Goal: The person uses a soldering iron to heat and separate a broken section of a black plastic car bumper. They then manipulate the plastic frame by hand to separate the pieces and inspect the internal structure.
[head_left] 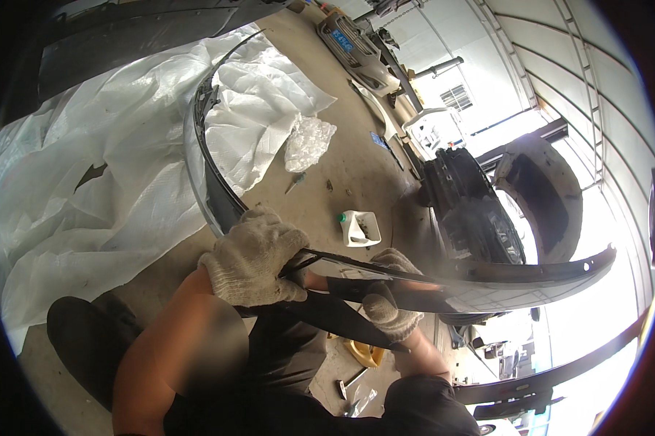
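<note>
A long, curved, glossy dark car bumper trim panel [487, 292] lies across my front. One arm of it sweeps up to the far left over the plastic sheet, and the other reaches out to the right. My left hand [258, 258], in a grey knitted glove, is closed around its middle, with a thin black edge strip under the fingers. Further right, my right hand [393, 312], gloved alike, grips the panel from below, its fingertips showing above the upper edge. Part of the right palm is hidden behind the panel.
Crumpled clear plastic sheeting [138, 152] covers the floor at left. A cut-open white jug [361, 229] stands ahead, with a screwdriver [295, 182] beyond it. A hammer [351, 382] lies near my legs. Car bumpers [356, 54] and dark body parts [473, 211] stand farther off.
</note>
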Demonstrator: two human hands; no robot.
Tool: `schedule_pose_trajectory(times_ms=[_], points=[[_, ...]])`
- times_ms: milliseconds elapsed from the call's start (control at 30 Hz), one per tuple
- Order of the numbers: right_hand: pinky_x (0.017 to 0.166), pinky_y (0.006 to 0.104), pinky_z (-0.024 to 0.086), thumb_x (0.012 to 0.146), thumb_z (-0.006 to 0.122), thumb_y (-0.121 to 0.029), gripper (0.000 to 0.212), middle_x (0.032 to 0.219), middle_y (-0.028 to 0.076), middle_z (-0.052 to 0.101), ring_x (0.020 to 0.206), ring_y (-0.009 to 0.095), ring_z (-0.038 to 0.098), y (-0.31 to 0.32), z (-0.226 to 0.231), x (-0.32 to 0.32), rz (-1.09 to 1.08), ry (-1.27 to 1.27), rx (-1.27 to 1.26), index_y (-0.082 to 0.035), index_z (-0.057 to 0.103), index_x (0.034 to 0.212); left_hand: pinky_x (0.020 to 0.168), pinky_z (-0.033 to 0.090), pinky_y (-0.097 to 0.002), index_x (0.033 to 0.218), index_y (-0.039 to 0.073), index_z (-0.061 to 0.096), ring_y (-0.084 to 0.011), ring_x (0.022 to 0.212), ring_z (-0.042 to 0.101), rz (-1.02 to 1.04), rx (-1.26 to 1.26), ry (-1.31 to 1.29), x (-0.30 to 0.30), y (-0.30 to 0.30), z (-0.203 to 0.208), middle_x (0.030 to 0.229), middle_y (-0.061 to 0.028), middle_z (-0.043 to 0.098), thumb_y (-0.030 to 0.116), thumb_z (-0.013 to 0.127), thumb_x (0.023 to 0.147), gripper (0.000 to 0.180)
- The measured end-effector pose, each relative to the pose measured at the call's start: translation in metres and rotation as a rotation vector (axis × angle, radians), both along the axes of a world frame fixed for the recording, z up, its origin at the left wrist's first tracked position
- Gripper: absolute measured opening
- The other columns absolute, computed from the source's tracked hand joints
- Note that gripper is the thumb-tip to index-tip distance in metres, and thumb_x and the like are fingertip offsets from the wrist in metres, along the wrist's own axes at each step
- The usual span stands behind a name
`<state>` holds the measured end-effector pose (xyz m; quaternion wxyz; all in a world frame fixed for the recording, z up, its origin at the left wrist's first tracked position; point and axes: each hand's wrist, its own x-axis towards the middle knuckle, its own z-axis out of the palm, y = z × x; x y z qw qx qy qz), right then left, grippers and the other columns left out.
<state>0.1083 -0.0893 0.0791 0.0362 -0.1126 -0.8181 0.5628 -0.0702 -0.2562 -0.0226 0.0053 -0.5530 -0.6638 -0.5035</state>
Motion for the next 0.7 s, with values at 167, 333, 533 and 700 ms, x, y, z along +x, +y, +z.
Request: schedule_pose_trajectory(times_ms=[167,333,533,700], points=[[0.095,0.0301,0.054,0.098,0.069,-0.026,0.042,0.127,0.011,0.066,0.114,0.016,0.066,-0.004,0.004,-0.018,0.24,-0.008,-0.17,0.001,0.062,0.13,0.1,0.043,-0.0441,0.093,0.008,0.066,-0.0322,0.096,0.064,-0.013,-0.022,0.005,-0.002,-0.003,0.004,0.089,-0.01,0.066,0.036,0.09,0.061,0.049],[0.094,0.0308,0.054,0.097,0.071,-0.022,0.039,0.126,0.012,0.067,0.113,0.018,0.066,0.034,-0.014,-0.012,0.37,0.027,0.307,0.002,0.064,0.126,0.099,0.044,-0.043,0.092,0.008,0.065,-0.0325,0.096,0.063,0.007,0.037,0.035,-0.002,0.001,-0.001,0.089,-0.0099,0.066,0.037,0.089,0.061,0.048],[0.095,0.0322,0.053,0.096,0.067,-0.015,0.031,0.125,0.012,0.067,0.112,0.02,0.066,0.016,-0.031,-0.012,0.236,-0.051,-0.026,0.0,0.066,0.122,0.096,0.045,-0.0436,0.09,0.008,0.063,-0.0337,0.094,0.063,-0.026,0.049,0.015,-0.001,0.004,-0.005,0.089,-0.0108,0.065,0.032,0.088,0.064,0.044],[0.096,0.038,0.052,0.093,0.064,-0.011,0.037,0.126,0.012,0.066,0.111,0.023,0.065,0.014,-0.005,-0.012,0.299,-0.094,0.224,-0.005,0.062,0.129,0.092,0.047,-0.0464,0.1,0.008,0.061,-0.0355,0.093,0.062,0.068,0.135,0.092,0.0,0.005,-0.006,0.091,-0.0117,0.064,0.027,0.083,0.067,0.044]])
